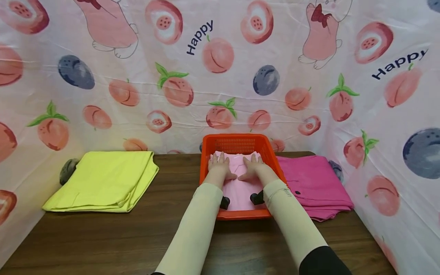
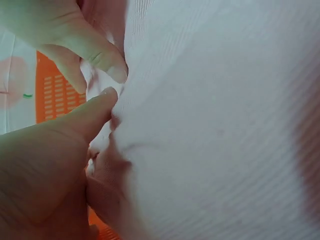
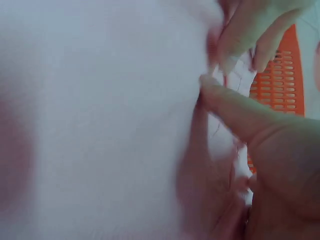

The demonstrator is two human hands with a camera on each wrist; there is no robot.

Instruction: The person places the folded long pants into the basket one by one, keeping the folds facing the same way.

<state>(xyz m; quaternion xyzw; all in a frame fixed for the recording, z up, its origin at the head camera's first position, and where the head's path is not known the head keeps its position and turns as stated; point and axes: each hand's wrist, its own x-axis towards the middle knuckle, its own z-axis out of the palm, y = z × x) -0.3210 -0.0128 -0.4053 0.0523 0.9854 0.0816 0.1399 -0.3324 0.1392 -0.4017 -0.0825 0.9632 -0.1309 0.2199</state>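
An orange-red plastic basket (image 1: pixel 245 215) holds a light pink folded cloth (image 1: pixel 240 196). My left hand (image 1: pixel 218 168) lies on the cloth's left part, fingers spread and pointing away toward the basket's far wall. On its right part rests my right hand (image 1: pixel 255 168), also with spread fingers. Both thumbs point inward with a narrow gap between them. In the left wrist view, the pale ribbed cloth (image 2: pixel 215 115) fills most of the picture, and a thumb (image 2: pixel 100 112) touches its edge. The right wrist view shows another thumb (image 3: pixel 235 110) against the cloth.
A folded yellow cloth (image 1: pixel 103 179) lies on the left of the dark wooden table (image 1: pixel 165 229). Right of the basket is a folded magenta cloth (image 1: pixel 314 181) with a dark button. A fruit-patterned curtain (image 1: pixel 220 91) closes off the back and both sides.
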